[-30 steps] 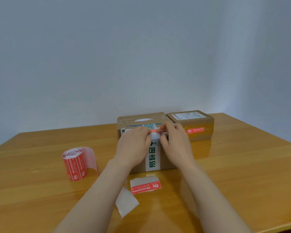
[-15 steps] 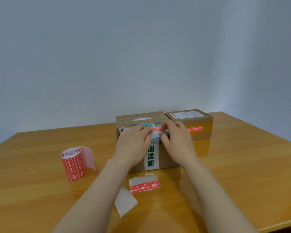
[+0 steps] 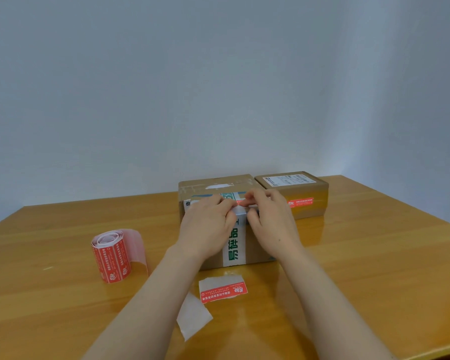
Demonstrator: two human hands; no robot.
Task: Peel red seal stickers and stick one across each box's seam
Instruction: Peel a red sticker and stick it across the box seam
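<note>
From my end, the sticker roll stands on the table at far left with its loose tail curled beside it, so there are plenty of seals left to draw on. Nearer me lies a bare backing scrap, which I take to be the liner of the sticker now in use.

My left hand rests on the middle box, fingers curled over its top front edge, with the fingertips at the left end of the red sticker. I cannot tell whether they pinch it or only press it, because the knuckles hide the contact. Just in front of that box a spare sticker sits on its torn liner, unpeeled.

The red sticker lies at the box's top front edge, across the white tape band. My right hand pinches its right end between thumb and forefinger. I judge it is being set down and not yet smoothed.

The right box touches the middle one and already carries its seal on the front face. So one box looks done and one is mid-way, with the rub-down left to do.
</note>
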